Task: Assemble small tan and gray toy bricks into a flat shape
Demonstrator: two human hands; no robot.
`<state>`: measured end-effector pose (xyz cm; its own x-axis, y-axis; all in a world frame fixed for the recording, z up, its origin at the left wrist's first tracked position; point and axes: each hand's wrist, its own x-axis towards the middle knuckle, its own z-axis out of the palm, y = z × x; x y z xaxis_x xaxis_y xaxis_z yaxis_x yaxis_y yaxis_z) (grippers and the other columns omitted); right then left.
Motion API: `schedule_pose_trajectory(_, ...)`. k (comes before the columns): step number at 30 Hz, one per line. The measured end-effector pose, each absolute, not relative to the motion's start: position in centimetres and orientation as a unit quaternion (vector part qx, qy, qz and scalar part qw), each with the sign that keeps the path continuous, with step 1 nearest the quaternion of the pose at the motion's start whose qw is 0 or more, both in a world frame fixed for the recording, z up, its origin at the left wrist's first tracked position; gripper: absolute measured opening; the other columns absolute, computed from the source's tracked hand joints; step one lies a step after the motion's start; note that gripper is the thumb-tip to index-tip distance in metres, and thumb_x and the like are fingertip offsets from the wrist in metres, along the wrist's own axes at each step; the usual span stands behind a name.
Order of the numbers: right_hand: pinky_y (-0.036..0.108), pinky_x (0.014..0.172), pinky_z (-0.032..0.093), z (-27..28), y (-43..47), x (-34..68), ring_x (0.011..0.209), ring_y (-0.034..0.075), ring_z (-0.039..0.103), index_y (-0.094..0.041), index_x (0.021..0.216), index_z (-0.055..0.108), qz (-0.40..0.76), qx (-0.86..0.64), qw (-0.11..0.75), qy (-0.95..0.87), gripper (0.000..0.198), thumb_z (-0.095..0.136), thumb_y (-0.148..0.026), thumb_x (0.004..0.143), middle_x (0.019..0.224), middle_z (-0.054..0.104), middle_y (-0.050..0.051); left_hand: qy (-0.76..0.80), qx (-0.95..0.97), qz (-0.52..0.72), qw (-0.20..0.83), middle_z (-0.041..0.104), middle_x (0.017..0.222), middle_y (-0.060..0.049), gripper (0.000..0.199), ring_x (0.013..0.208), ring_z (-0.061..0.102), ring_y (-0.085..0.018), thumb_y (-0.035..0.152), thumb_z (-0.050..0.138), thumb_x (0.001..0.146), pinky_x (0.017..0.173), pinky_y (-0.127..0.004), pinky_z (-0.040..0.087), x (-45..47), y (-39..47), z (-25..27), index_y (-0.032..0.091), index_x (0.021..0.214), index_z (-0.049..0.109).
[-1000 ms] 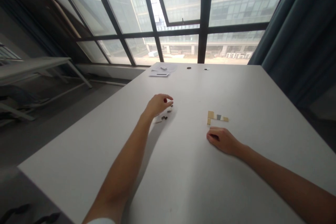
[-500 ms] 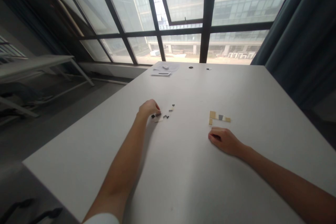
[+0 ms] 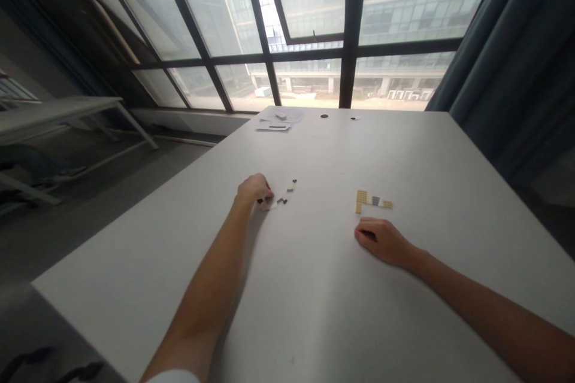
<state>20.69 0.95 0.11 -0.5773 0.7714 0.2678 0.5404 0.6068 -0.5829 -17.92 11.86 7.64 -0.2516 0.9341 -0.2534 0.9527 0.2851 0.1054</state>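
My left hand (image 3: pixel 254 187) is closed in a pinch over a loose group of small pieces left of the table's middle. A small dark grey block (image 3: pixel 269 195) shows at its fingertips, partly covered by them. Just below lies a pale flat piece (image 3: pixel 269 206). Small dark grey blocks (image 3: pixel 281 200) and a light grey and cream block (image 3: pixel 290 189) lie to the right of these fingers. My right hand (image 3: pixel 381 237) rests curled on the table, with nothing visible in it. Right above it lies a flat assembly of tan, white and grey blocks (image 3: pixel 362 196), apart from the hand.
Both forearms lie over the white table (image 3: pixel 309 287). Papers (image 3: pixel 274 127) with a small white object (image 3: pixel 281 116) on them lie at the far left edge. A round dark cable hole (image 3: pixel 324 116) is near the back. Windows and a dark curtain (image 3: pixel 480 90) stand behind.
The left fingers have come down slightly and cover more of the small dark pieces beneath. The right hand stays in place on the table. The whole view has shifted a little.
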Motion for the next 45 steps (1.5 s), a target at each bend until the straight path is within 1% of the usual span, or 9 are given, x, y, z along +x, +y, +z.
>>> schedule_pose_trajectory(10, 0.025, 0.064, 0.037, 0.2, 0.9, 20.6, 0.065, 0.013, 0.053, -0.019, 0.072, 0.062, 0.226, -0.378, 0.267, -0.857, 0.022, 0.051, -0.017, 0.092, 0.071, 0.061, 0.001, 0.733, 0.664, 0.038, 0.144, 0.075, 0.079, -0.008, 0.021, 0.074, 0.069, -0.021, 0.035, 0.075, 0.069, 0.067, -0.027, 0.051, -11.8, 10.3, 8.4, 0.020, 0.083, 0.080)
schedule_pose_trajectory(18, 0.025, 0.065, 0.038, 0.4, 0.9, 20.6, 0.067, 0.013, 0.054, -0.019, 0.072, 0.062, 0.225, -0.378, 0.267, -0.858, 0.023, 0.050, -0.019, 0.092, 0.072, 0.061, 0.001, 0.647, 0.738, 0.011, 0.190, 0.075, 0.077, -0.005, 0.014, 0.071, 0.066, -0.018, 0.032, 0.073, 0.067, 0.064, -0.026, 0.048, -5.6, 7.6, 6.9, 0.022, 0.075, 0.079)
schedule_pose_trajectory(24, 0.025, 0.063, 0.037, 0.7, 0.8, 20.5, 0.064, 0.012, 0.051, -0.018, 0.071, 0.063, 0.222, -0.375, 0.267, -0.859, 0.023, 0.051, -0.019, 0.092, 0.070, 0.060, 0.001, 0.619, 0.750, -0.003, 0.231, 0.072, 0.070, -0.004, 0.015, 0.066, 0.063, -0.016, 0.033, 0.073, 0.066, 0.056, -0.024, 0.042, -4.5, 7.0, 6.4, 0.020, 0.072, 0.078)
schedule_pose_trajectory(29, 0.025, 0.062, 0.036, 0.6, 0.8, 20.5, 0.063, 0.012, 0.051, -0.019, 0.071, 0.064, 0.223, -0.377, 0.272, -0.857, 0.023, 0.052, -0.018, 0.091, 0.070, 0.060, 0.001, 0.610, 0.751, -0.009, 0.251, 0.069, 0.065, -0.002, 0.020, 0.062, 0.060, -0.015, 0.038, 0.072, 0.069, 0.056, -0.025, 0.040, -4.8, 7.2, 6.3, 0.019, 0.071, 0.078)
schedule_pose_trajectory(32, 0.025, 0.063, 0.037, 0.7, 0.8, 20.5, 0.064, 0.012, 0.052, -0.019, 0.071, 0.064, 0.221, -0.377, 0.270, -0.858, 0.023, 0.052, -0.018, 0.092, 0.070, 0.060, 0.001, 0.580, 0.771, 0.005, 0.264, 0.068, 0.067, -0.001, 0.027, 0.062, 0.058, -0.013, 0.044, 0.071, 0.074, 0.057, -0.024, 0.039, -6.0, 7.7, 7.2, 0.019, 0.078, 0.079)
schedule_pose_trajectory(34, 0.025, 0.064, 0.038, 0.7, 0.8, 20.5, 0.064, 0.013, 0.053, -0.019, 0.071, 0.063, 0.220, -0.380, 0.266, -0.858, 0.023, 0.052, -0.019, 0.092, 0.070, 0.060, 0.001, 0.532, 0.802, 0.012, 0.270, 0.067, 0.071, 0.000, 0.028, 0.063, 0.057, -0.012, 0.042, 0.075, 0.072, 0.058, -0.023, 0.039, -7.0, 8.1, 7.8, 0.020, 0.089, 0.079)
schedule_pose_trajectory(38, 0.025, 0.064, 0.038, 0.7, 0.8, 20.5, 0.065, 0.013, 0.053, -0.019, 0.071, 0.063, 0.224, -0.381, 0.264, -0.857, 0.023, 0.052, -0.018, 0.092, 0.070, 0.060, 0.001, 0.461, 0.841, -0.023, 0.283, 0.064, 0.078, 0.003, 0.056, 0.065, 0.056, -0.012, 0.035, 0.083, 0.064, 0.059, -0.021, 0.039, -7.9, 8.1, 8.4, 0.025, 0.118, 0.071)
schedule_pose_trajectory(40, 0.025, 0.064, 0.038, 0.6, 0.8, 20.5, 0.065, 0.013, 0.053, -0.019, 0.071, 0.063, 0.226, -0.379, 0.268, -0.856, 0.023, 0.052, -0.018, 0.091, 0.071, 0.061, 0.001, 0.458, 0.841, -0.046, 0.285, 0.063, 0.078, 0.003, 0.062, 0.066, 0.057, -0.012, 0.033, 0.084, 0.063, 0.059, -0.021, 0.039, -7.6, 7.8, 8.2, 0.025, 0.122, 0.067)
schedule_pose_trajectory(45, 0.025, 0.064, 0.038, 0.6, 0.8, 20.5, 0.065, 0.013, 0.053, -0.019, 0.072, 0.063, 0.223, -0.378, 0.268, -0.858, 0.022, 0.053, -0.018, 0.091, 0.071, 0.061, 0.001, 0.461, 0.833, -0.066, 0.300, 0.065, 0.079, 0.004, 0.058, 0.068, 0.060, -0.013, 0.026, 0.079, 0.066, 0.059, -0.021, 0.040, -6.8, 7.4, 6.7, 0.025, 0.120, 0.060)
